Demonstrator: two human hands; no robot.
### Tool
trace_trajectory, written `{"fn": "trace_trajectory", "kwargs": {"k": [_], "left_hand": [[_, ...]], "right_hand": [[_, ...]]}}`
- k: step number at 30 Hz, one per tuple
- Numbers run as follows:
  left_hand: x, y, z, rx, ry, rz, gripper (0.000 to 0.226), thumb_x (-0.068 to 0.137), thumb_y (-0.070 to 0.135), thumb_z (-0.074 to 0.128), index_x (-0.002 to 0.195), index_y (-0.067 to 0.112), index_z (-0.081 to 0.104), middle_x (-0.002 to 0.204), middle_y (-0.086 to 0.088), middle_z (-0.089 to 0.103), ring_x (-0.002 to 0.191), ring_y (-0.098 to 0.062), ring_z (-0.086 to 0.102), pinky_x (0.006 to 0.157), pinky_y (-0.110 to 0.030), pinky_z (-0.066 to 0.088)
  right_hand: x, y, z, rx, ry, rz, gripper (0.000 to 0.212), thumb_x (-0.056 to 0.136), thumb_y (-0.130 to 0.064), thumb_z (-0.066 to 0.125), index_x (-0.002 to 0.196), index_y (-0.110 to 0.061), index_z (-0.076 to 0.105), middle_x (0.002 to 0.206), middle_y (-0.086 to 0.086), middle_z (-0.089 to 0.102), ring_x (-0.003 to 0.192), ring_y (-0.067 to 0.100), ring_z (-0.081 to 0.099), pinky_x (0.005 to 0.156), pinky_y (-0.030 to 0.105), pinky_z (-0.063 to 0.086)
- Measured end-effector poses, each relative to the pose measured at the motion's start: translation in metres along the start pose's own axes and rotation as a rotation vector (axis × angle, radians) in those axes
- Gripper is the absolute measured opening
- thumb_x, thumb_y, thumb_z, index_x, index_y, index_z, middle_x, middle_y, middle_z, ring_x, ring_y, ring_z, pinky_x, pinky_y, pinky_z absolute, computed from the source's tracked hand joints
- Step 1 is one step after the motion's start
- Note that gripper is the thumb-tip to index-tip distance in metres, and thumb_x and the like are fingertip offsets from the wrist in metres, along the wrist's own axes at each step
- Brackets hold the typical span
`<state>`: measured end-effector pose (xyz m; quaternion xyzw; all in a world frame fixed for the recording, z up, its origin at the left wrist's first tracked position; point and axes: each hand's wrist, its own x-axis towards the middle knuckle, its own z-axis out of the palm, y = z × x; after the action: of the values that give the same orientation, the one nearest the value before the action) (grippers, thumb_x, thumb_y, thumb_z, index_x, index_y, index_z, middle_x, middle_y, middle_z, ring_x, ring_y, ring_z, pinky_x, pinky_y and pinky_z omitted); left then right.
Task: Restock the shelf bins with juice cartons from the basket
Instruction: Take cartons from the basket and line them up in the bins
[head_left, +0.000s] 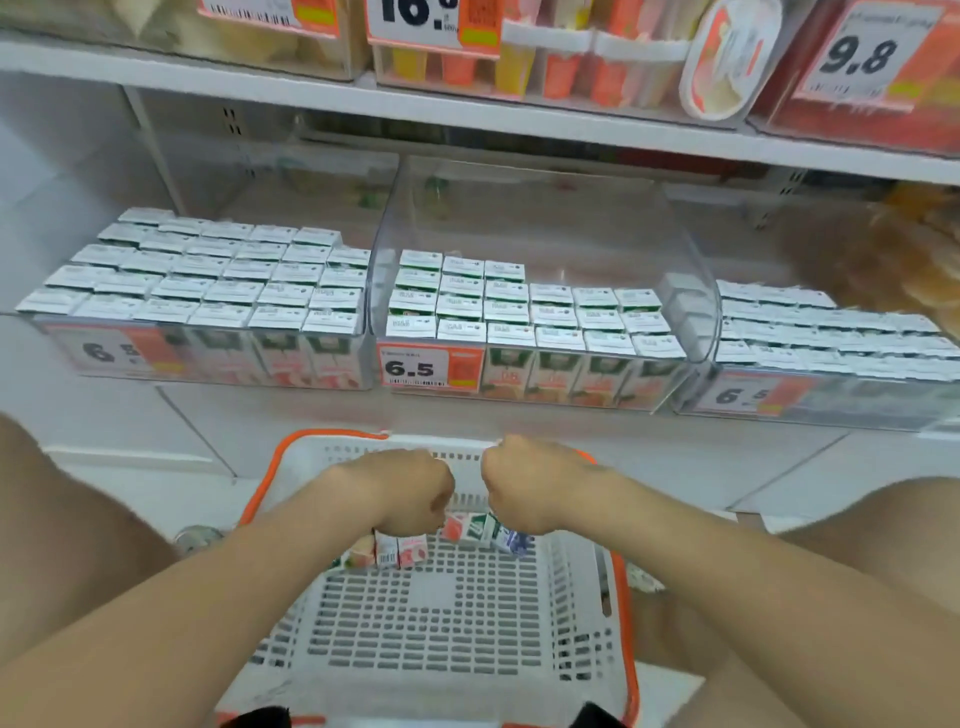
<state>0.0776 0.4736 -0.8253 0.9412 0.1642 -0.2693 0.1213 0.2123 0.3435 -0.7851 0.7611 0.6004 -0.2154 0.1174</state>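
Observation:
A white slotted basket (447, 644) with an orange rim sits on the floor between my knees. My left hand (400, 491) reaches down into its far end and grips a row of small juice cartons (395, 552). Beside it, my right hand (524, 486) grips another bunch of cartons (485, 529). Both hands' fingers are hidden beneath the knuckles. On the shelf ahead, the middle clear bin (540, 218) holds rows of white-topped cartons (524, 312) with its back right part bare. The left bin (208, 270) is full to the front.
A third bin (831, 338) of cartons stands at the right. Orange price tags (431, 366) hang on the bin fronts. A white shelf board (467, 111) with more goods runs just above the bins. My bare knees flank the basket on the tiled floor.

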Motion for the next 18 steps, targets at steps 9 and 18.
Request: {"fn": "trace_trajectory", "kwargs": {"k": [9, 18], "left_hand": [[0.065, -0.036, 0.109, -0.056, -0.091, -0.198, 0.016, 0.1, 0.009, 0.053, 0.112, 0.013, 0.062, 0.117, -0.008, 0.061, 0.104, -0.028, 0.065, 0.089, -0.039, 0.056], [0.115, -0.027, 0.167, -0.274, 0.0, -0.165, 0.051, 0.101, 0.008, 0.058, 0.149, 0.014, 0.042, 0.146, -0.012, 0.046, 0.135, -0.033, 0.05, 0.105, -0.045, 0.047]], "right_hand": [[0.066, 0.073, 0.135, 0.146, -0.234, 0.175, 0.017, 0.104, -0.01, 0.05, 0.088, -0.01, 0.052, 0.097, 0.014, 0.063, 0.074, 0.027, 0.052, 0.068, 0.038, 0.045], [0.116, 0.075, 0.227, 0.299, -0.09, 0.267, 0.049, 0.098, 0.001, 0.053, 0.143, -0.011, 0.041, 0.129, 0.014, 0.058, 0.117, 0.032, 0.061, 0.094, 0.045, 0.05]]}}
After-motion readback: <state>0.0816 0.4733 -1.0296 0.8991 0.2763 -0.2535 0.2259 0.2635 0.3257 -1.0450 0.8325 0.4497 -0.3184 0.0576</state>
